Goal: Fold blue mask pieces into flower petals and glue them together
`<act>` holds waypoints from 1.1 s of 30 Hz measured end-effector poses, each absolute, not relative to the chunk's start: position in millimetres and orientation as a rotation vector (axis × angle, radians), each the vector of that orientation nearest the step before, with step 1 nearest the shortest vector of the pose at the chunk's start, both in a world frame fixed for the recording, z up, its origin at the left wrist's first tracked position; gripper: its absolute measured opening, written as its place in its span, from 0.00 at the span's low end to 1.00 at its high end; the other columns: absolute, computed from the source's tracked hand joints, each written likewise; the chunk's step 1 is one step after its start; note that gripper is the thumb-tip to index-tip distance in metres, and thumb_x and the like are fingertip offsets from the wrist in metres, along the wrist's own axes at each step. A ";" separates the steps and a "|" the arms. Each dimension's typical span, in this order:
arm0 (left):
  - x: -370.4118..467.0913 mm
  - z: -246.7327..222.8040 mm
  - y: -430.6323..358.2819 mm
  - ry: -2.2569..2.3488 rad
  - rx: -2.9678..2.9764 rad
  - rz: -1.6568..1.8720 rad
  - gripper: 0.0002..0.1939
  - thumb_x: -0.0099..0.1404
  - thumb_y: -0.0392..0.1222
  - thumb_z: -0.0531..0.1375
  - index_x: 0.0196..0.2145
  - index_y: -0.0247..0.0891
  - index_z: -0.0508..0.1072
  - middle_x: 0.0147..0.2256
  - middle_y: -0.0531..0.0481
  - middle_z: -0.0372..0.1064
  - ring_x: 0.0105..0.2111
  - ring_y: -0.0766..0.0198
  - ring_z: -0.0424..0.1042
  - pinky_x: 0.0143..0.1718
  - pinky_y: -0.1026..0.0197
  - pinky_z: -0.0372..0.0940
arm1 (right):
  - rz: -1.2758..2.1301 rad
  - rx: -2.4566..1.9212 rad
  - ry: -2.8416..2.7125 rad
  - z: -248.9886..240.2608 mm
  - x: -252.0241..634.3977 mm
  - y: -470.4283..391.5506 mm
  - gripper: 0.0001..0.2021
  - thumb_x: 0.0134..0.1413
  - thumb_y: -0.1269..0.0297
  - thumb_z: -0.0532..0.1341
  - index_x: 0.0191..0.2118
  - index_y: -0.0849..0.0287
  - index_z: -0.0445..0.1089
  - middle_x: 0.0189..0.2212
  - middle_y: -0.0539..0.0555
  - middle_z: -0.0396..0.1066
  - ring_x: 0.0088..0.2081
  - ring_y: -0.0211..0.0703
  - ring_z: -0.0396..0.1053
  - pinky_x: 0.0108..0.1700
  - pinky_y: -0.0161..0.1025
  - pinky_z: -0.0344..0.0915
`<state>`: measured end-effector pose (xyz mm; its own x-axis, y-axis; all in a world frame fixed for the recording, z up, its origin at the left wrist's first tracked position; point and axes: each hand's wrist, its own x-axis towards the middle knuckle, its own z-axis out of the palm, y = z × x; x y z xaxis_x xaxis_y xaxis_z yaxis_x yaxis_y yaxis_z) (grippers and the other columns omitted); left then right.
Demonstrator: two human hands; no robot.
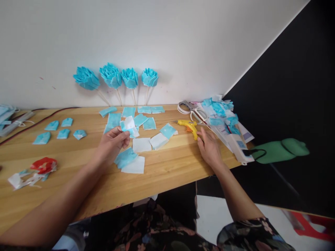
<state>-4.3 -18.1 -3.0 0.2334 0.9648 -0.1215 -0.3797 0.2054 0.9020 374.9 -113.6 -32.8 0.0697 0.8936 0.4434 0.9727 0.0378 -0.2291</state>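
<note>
Head view | left hand [115, 141] pinches thin blue-and-white fabric square [130, 126] above wooden table [170, 170] | likely light, limp; best held by edge | right hand [208, 146] at yellow plastic glue gun [187, 123], grip unclear

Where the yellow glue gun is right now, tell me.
In the head view, the yellow glue gun is right of centre, its handle at the right hand's fingertips, just in front of the white-handled scissors.
</note>
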 end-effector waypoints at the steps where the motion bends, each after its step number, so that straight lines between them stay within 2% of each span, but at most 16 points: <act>1: -4.2 -2.7 -18.5 0.836 0.887 1.108 0.13 0.53 0.38 0.71 0.26 0.37 0.68 0.22 0.54 0.69 0.21 0.70 0.67 0.21 0.67 0.58 | -0.213 -1.876 -1.847 -31.3 374.0 -114.2 0.28 0.66 0.61 0.50 0.70 0.61 0.55 0.49 0.65 0.77 0.56 0.62 0.69 0.59 0.65 0.65; 4: -3.3 -1.2 -19.8 0.830 0.922 1.096 0.12 0.54 0.40 0.70 0.26 0.37 0.69 0.21 0.54 0.69 0.20 0.71 0.65 0.21 0.67 0.58 | -0.203 -1.825 -1.848 -21.7 364.8 -112.0 0.27 0.66 0.60 0.50 0.68 0.59 0.58 0.52 0.66 0.75 0.58 0.62 0.67 0.60 0.65 0.63; 7: -2.1 0.8 -21.0 0.836 0.937 1.065 0.12 0.53 0.41 0.71 0.27 0.37 0.70 0.20 0.55 0.68 0.19 0.72 0.63 0.20 0.67 0.56 | -0.110 -1.712 -1.819 -7.6 340.7 -101.5 0.24 0.67 0.59 0.51 0.66 0.53 0.62 0.58 0.62 0.72 0.60 0.60 0.67 0.62 0.63 0.62; 9: -1.6 2.5 -21.7 0.843 0.944 1.052 0.14 0.53 0.43 0.71 0.27 0.37 0.69 0.19 0.55 0.67 0.19 0.72 0.63 0.20 0.67 0.55 | 0.117 -1.608 -1.756 1.2 316.1 -90.0 0.24 0.67 0.57 0.53 0.66 0.50 0.62 0.57 0.59 0.73 0.60 0.57 0.68 0.62 0.61 0.63; 13: -0.6 5.1 -22.8 0.854 0.966 1.037 0.17 0.52 0.44 0.72 0.26 0.38 0.67 0.19 0.56 0.66 0.18 0.72 0.62 0.19 0.68 0.54 | 0.824 -1.356 -1.550 13.0 258.3 -63.2 0.25 0.64 0.54 0.58 0.65 0.49 0.65 0.53 0.58 0.76 0.53 0.51 0.74 0.57 0.56 0.69; 16: -0.6 2.5 -22.1 0.836 0.989 1.049 0.17 0.52 0.46 0.72 0.26 0.38 0.66 0.19 0.56 0.66 0.18 0.72 0.62 0.20 0.67 0.55 | 1.168 -1.146 -1.480 18.0 223.1 -46.1 0.26 0.61 0.53 0.62 0.64 0.47 0.66 0.54 0.56 0.75 0.56 0.49 0.72 0.61 0.55 0.66; 19: -1.5 -4.4 -19.4 0.814 1.004 1.054 0.16 0.54 0.47 0.71 0.27 0.37 0.68 0.20 0.56 0.66 0.19 0.72 0.63 0.21 0.67 0.56 | 1.372 -1.025 -1.476 21.9 201.0 -34.4 0.31 0.56 0.51 0.66 0.64 0.49 0.66 0.57 0.57 0.72 0.59 0.51 0.69 0.62 0.54 0.65; 24: -2.2 -9.4 -16.7 0.829 1.026 1.066 0.16 0.55 0.48 0.71 0.28 0.37 0.70 0.19 0.57 0.65 0.18 0.73 0.61 0.21 0.67 0.57 | 1.415 -1.009 -1.484 19.5 180.6 -26.5 0.33 0.53 0.52 0.68 0.64 0.52 0.65 0.55 0.55 0.74 0.59 0.50 0.69 0.60 0.50 0.66; 30: -1.3 -1.9 -19.4 0.903 1.059 1.074 0.18 0.52 0.49 0.73 0.26 0.37 0.69 0.19 0.57 0.64 0.18 0.73 0.60 0.21 0.67 0.57 | 1.333 -1.070 -1.392 6.1 169.2 -28.7 0.28 0.53 0.55 0.67 0.60 0.53 0.67 0.55 0.55 0.74 0.57 0.49 0.70 0.60 0.49 0.67; 33: -1.9 -2.1 -20.4 0.915 1.071 1.060 0.18 0.52 0.48 0.73 0.25 0.37 0.69 0.19 0.58 0.63 0.19 0.73 0.60 0.21 0.67 0.57 | 1.300 -1.096 -1.394 4.4 169.0 -30.7 0.26 0.55 0.56 0.66 0.59 0.53 0.68 0.52 0.55 0.76 0.53 0.48 0.73 0.58 0.48 0.68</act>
